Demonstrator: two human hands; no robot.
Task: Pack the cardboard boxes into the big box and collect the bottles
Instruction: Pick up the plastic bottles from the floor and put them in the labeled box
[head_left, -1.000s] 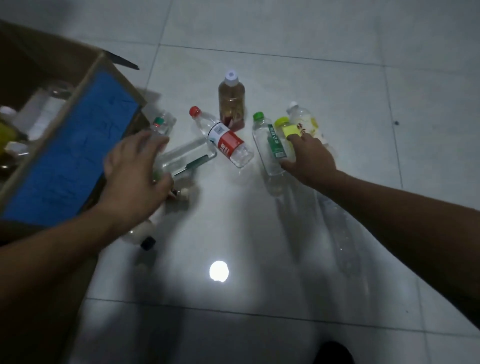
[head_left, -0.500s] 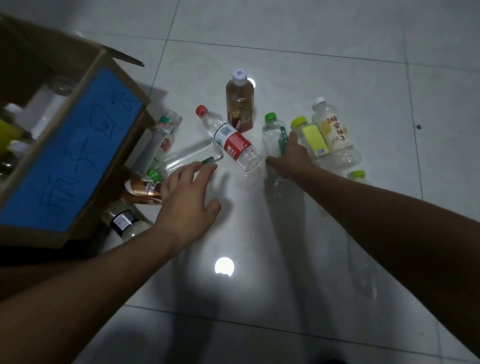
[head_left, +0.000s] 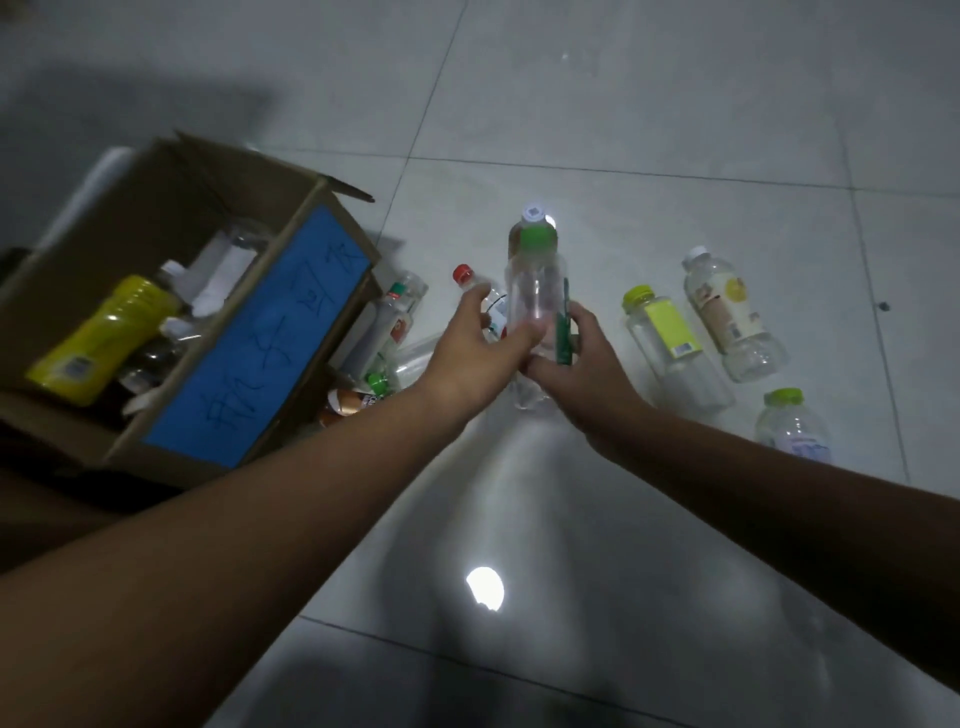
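While open floor (head_left: 623, 104) is seen ahead, the big box (head_left: 249, 338) is set leftward. The green-capped bottle (head_left: 535, 291) is clasped by left grip (head_left: 475, 345) and right grip (head_left: 584, 358).

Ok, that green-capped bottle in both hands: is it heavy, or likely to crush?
Probably light: the green-capped bottle looks clear and empty. Its thin-looking plastic may dent if the left hand and right hand squeeze hard. Its round body would likely roll if laid on the smooth floor.
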